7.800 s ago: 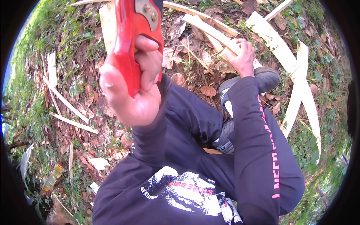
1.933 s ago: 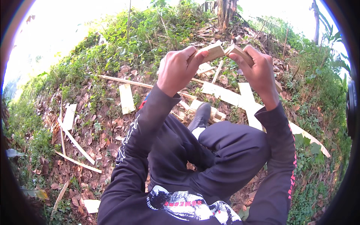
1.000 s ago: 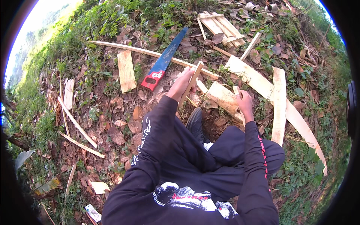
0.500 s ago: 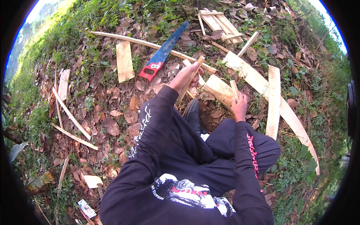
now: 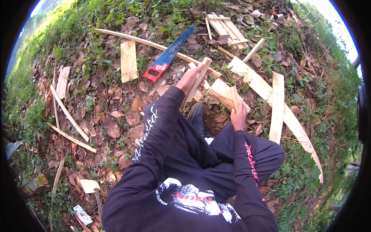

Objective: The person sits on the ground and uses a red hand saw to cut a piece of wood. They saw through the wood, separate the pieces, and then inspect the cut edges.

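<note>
My left hand (image 5: 188,80) is closed around a short wooden strip (image 5: 200,79), which tilts up and away to the right above my shoe. Lower and to the right, my right hand (image 5: 239,116) grips a second, smaller wooden piece (image 5: 234,96) that points upward. Behind that piece a thick wooden block (image 5: 221,91) lies on the ground, partly covered by it. The two held pieces are apart from each other. Just beyond my left hand, a handsaw (image 5: 170,53) with a blue blade and red handle lies across a long thin wooden strip (image 5: 133,38).
To the right, a narrow board (image 5: 277,108) crosses a long curved plank (image 5: 299,129). A slatted wooden panel (image 5: 228,31) lies at the far side. Left are a rectangular board (image 5: 128,62) and several thin offcuts (image 5: 69,113). Dry leaves and weeds cover the ground around my crossed legs.
My right hand has moved left and slightly nearer with its wooden piece, toward the left hand. The strip in my left hand has turned, showing a wider face.
</note>
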`<action>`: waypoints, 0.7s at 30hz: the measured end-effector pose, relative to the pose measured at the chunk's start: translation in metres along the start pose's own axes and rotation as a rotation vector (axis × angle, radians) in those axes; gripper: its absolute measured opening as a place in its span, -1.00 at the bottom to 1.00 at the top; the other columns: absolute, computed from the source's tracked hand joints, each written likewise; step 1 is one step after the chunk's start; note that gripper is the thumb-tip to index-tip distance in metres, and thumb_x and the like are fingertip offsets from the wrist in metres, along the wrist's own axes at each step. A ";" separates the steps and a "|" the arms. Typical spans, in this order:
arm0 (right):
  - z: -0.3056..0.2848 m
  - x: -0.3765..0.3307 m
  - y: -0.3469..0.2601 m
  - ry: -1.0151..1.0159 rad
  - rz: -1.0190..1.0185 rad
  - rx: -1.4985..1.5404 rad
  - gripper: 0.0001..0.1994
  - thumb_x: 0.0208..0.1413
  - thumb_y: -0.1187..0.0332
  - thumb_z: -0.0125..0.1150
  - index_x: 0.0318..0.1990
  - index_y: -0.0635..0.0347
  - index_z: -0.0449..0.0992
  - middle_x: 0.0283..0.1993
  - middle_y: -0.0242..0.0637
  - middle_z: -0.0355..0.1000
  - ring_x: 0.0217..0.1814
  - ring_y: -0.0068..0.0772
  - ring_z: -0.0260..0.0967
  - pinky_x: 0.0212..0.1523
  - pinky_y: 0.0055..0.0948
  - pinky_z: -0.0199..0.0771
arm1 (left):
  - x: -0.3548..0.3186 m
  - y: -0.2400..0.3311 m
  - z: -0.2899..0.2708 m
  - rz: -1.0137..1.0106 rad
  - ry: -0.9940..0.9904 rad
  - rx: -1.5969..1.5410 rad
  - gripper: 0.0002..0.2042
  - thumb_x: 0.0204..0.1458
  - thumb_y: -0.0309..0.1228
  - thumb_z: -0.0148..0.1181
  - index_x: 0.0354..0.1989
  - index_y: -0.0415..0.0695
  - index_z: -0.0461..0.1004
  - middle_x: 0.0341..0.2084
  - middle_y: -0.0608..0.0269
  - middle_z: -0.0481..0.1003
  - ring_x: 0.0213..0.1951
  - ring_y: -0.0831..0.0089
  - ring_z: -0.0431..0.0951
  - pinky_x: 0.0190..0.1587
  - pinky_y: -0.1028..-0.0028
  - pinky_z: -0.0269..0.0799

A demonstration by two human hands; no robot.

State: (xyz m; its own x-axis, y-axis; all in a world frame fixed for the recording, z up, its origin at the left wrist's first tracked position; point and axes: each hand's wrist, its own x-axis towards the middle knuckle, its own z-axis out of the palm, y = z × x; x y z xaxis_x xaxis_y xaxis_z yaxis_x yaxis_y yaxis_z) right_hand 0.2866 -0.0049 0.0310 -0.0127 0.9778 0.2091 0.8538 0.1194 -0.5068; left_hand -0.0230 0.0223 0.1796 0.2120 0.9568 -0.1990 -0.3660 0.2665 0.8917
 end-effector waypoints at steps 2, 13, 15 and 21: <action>0.000 -0.002 -0.002 -0.011 0.001 -0.010 -0.37 -0.05 0.46 0.18 0.26 0.35 0.20 0.21 0.15 0.21 0.27 0.16 0.17 0.28 -0.11 0.20 | -0.001 0.002 0.000 0.013 -0.001 -0.018 -0.47 0.30 0.01 -0.27 0.08 -0.22 0.40 -0.51 0.45 0.35 -0.56 0.67 0.37 -0.56 0.62 0.33; 0.004 -0.004 -0.003 -0.022 0.020 0.012 -0.37 -0.03 0.45 0.15 0.27 0.34 0.19 0.25 0.14 0.19 0.30 0.15 0.15 0.30 -0.12 0.18 | 0.006 -0.011 -0.009 0.016 0.059 -0.004 -0.61 0.29 -0.11 -0.15 0.02 -0.18 0.39 -0.43 0.38 0.37 -0.48 0.60 0.46 -0.47 0.57 0.44; 0.005 -0.004 -0.002 -0.020 0.018 0.017 -0.37 -0.03 0.44 0.16 0.27 0.34 0.19 0.25 0.15 0.19 0.30 0.15 0.15 0.30 -0.12 0.18 | 0.004 -0.011 -0.006 -0.002 0.133 -0.015 -0.67 0.28 -0.17 -0.10 -0.02 -0.19 0.37 -0.40 0.33 0.37 -0.44 0.55 0.50 -0.40 0.52 0.53; 0.007 -0.003 0.003 -0.026 0.013 0.024 -0.35 -0.03 0.41 0.18 0.27 0.34 0.18 0.26 0.16 0.19 0.31 0.16 0.14 0.31 -0.12 0.16 | 0.006 -0.014 -0.004 0.065 0.159 -0.089 -0.69 0.26 -0.18 -0.04 -0.03 -0.19 0.30 -0.34 0.23 0.39 -0.35 0.41 0.57 -0.25 0.37 0.62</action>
State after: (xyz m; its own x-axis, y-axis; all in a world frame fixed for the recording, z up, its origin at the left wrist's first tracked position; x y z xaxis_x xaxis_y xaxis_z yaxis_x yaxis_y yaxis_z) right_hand 0.2852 -0.0065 0.0228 -0.0150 0.9835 0.1805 0.8413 0.1100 -0.5292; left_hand -0.0203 0.0246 0.1648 0.0423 0.9768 -0.2101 -0.4543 0.2061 0.8667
